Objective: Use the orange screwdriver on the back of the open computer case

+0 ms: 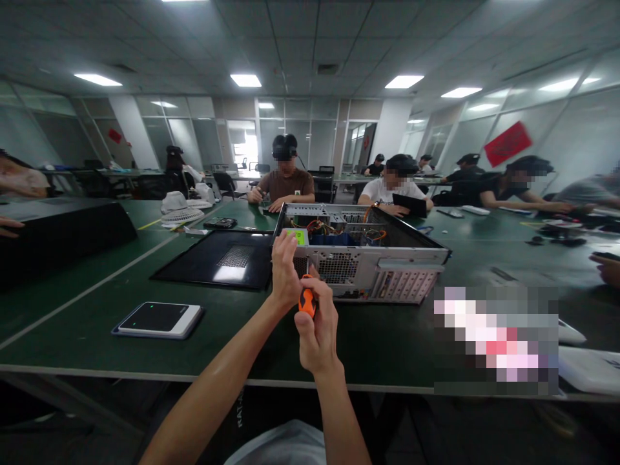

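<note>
the open computer case (364,268) stands on the green bench (232,349), its slotted side facing the person. orange and other coloured wires (317,225) lie inside it, and a green-labelled box (298,236) shows at its near left corner. the left hand (285,268) is at that box; whether its fingers grip or merely rest, i cannot tell. the right hand (320,336) has its fingers wrapped round an orange-handled tool (307,302) just before the case. a black panel (213,255) lies flat to the left.
</note>
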The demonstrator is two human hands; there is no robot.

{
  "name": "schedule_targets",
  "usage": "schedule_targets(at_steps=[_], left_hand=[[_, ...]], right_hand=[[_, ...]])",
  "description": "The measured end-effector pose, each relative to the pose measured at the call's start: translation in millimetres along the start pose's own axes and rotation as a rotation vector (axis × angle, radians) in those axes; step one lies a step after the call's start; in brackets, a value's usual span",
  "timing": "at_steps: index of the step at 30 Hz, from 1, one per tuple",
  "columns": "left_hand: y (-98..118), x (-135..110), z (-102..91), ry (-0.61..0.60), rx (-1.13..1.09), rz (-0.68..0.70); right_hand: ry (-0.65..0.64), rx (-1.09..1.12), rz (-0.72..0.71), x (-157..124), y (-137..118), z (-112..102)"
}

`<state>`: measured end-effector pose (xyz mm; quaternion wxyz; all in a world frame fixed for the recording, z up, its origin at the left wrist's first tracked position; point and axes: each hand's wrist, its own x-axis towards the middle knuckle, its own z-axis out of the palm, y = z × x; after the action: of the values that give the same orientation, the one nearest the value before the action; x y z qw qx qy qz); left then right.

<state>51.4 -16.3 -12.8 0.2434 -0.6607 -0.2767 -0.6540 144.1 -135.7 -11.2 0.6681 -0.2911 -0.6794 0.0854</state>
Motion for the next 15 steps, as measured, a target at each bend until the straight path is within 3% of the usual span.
schedule_targets(at_steps=[5, 11, 15], left_hand=[[3, 12, 0.4, -0.108, 0.071, 0.021], [10, 31, 0.3, -0.401, 0.175, -0.031], [11, 33, 3.8, -0.404, 0.137, -0.048]], right_hand=[[0.163, 0.045, 0.117, -9, -5, 2], [0.222, 0.002, 0.052, -10, -9, -3], [0.267, 0.037, 0.074, -14, -2, 2]])
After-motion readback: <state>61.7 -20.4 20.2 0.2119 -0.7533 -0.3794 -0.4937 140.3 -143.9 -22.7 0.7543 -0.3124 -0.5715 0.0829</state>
